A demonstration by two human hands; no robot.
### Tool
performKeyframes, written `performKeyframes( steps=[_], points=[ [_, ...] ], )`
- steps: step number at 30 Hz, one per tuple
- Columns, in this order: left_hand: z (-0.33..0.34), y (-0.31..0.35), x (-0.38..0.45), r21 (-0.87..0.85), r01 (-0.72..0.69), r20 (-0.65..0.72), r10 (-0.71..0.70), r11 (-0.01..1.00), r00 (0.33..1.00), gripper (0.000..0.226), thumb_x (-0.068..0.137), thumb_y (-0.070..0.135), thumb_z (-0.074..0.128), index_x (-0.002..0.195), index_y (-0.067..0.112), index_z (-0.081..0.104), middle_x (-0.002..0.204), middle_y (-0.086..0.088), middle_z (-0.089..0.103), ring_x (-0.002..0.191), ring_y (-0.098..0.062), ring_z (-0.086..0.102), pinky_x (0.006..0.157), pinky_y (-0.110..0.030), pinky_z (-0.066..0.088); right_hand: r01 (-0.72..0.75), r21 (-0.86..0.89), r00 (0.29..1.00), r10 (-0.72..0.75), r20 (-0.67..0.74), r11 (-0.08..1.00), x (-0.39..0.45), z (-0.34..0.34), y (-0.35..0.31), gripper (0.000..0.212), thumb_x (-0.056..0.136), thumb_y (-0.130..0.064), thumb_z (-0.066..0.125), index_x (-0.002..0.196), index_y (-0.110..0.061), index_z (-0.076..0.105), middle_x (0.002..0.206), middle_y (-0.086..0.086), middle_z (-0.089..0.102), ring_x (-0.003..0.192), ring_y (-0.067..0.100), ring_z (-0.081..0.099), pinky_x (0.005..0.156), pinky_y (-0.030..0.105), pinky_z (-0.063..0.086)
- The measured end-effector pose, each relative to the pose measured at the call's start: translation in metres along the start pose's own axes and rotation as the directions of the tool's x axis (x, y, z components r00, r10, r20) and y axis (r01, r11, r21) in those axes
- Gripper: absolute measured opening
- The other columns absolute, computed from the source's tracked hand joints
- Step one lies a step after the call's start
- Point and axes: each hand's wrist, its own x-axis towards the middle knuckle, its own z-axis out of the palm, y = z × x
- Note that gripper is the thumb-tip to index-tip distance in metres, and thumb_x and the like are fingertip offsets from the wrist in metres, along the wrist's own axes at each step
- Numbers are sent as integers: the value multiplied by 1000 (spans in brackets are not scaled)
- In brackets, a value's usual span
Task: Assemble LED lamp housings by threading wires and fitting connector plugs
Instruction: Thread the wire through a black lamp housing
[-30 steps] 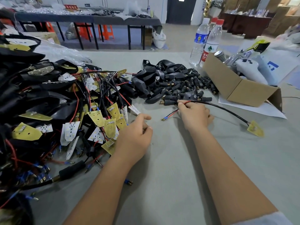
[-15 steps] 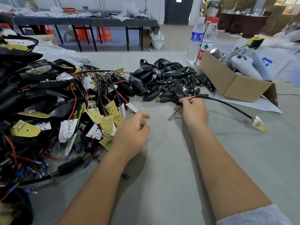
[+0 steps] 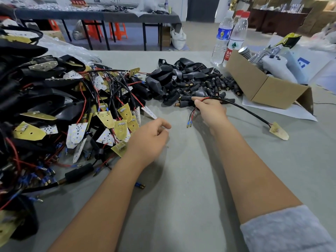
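1. Along the left edge of the worktop [image 3: 181,179] we record a heap of black lamp housings [image 3: 36,99] tangled with red and black wires, and a spread of yellow and white LED boards [image 3: 105,117] at its near side.
2. A loose black connector plug [image 3: 79,173] on its lead lies at the heap's near edge, toward the near-left corner of the worktop.
3. The left hand [image 3: 151,138] rests near the centre of the worktop, just beside the LED boards; we find its fingers loosely curled with the thumb out, holding nothing that we can see.
4. A pile of black plugs and sleeves [image 3: 190,80] lies toward the far edge, right of the heap.
5. The right hand [image 3: 211,110] sits at the near side of that pile and pinches a black cable [image 3: 243,109]. The red and black leads (tipped with small metal terminals) hang from the hand on its left side; the cable runs right to a small LED board [image 3: 278,130] lying flat on the worktop.
6. Two water bottles [image 3: 234,37] stand at the far edge, just beside an open cardboard box [image 3: 263,84] toward the far-right corner, which rests on a white sheet.
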Motion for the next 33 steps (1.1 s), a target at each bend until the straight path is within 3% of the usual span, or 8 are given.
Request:
performKeyframes(
  steps=[4, 8, 10, 13, 19, 22, 27, 33],
  points=[
    [1, 0, 1, -36, 24, -8, -24, 999, 1000, 18, 96, 22, 47, 101, 32, 61, 59, 28, 52, 55, 1, 47, 58, -30, 37, 6, 42, 995, -2, -104, 999, -10, 2, -4, 26, 90, -36, 52, 73, -42, 70, 92, -19, 63, 105, 11, 42, 84, 25, 39],
    [1, 1, 0, -77, 62, -19, -63, 995, 998, 18, 95, 24, 48, 102, 34, 61, 64, 27, 55, 60, 2, 50, 64, -30, 41, 85, 346, 996, -85, -14, 934, -24, -5, -3, 27, 90, -11, 55, 74, -23, 74, 82, -7, 71, 76, 2, 61, 57, 10, 44],
    [0, 3, 0, -85, 77, -29, -79, 993, 996, 19, 96, 28, 49, 111, 35, 59, 76, 26, 57, 73, 5, 54, 73, -30, 44, 107, 464, 990, -138, 32, 879, -32, -10, -3, 29, 91, -6, 54, 74, -19, 75, 74, -10, 71, 68, -3, 63, 63, 9, 46],
    [-3, 7, 0, -90, 71, -22, -73, 993, 997, 34, 98, 32, 48, 132, 36, 46, 104, 25, 58, 96, -3, 58, 86, -34, 44, 63, 560, 977, -167, 135, 826, -42, -9, -2, 32, 96, -10, 51, 78, -19, 75, 88, -5, 74, 89, 13, 67, 80, 26, 50],
    [-2, 5, -1, -85, 23, -40, -27, 996, 999, 53, 98, 24, 47, 147, 33, 31, 141, 7, 46, 116, -12, 53, 96, -36, 42, 64, 443, 984, -130, 121, 894, -54, 3, -9, 28, 98, -20, 51, 82, -25, 73, 96, -12, 70, 92, 6, 60, 86, 25, 48],
    [-1, 4, -1, 14, -65, -102, 66, 998, 993, 55, 96, 13, 48, 148, 24, 33, 145, 2, 39, 129, -16, 39, 107, -35, 34, 149, 382, 975, -199, 96, 912, -59, 10, -9, 24, 97, -16, 56, 79, -22, 72, 84, -11, 70, 74, -7, 61, 71, 9, 47],
    [1, 7, 2, 185, -156, 21, 155, 970, 988, 80, 86, -2, 43, 155, 24, 14, 159, -3, 21, 146, -16, 10, 117, -36, 12, 143, 433, 962, -228, 153, 890, -62, 13, -10, 25, 102, -14, 48, 83, -13, 65, 80, 4, 68, 59, 4, 63, 53, 13, 45],
    [5, 3, 3, 420, -173, 8, 186, 891, 982, 61, 90, 31, 57, 147, 28, 36, 135, -1, 43, 128, -22, 26, 105, -34, 24, 210, 416, 963, -261, 69, 885, -64, 17, -9, 26, 100, -20, 52, 80, -24, 69, 72, -7, 65, 63, 2, 56, 55, 12, 41]
  ],
)
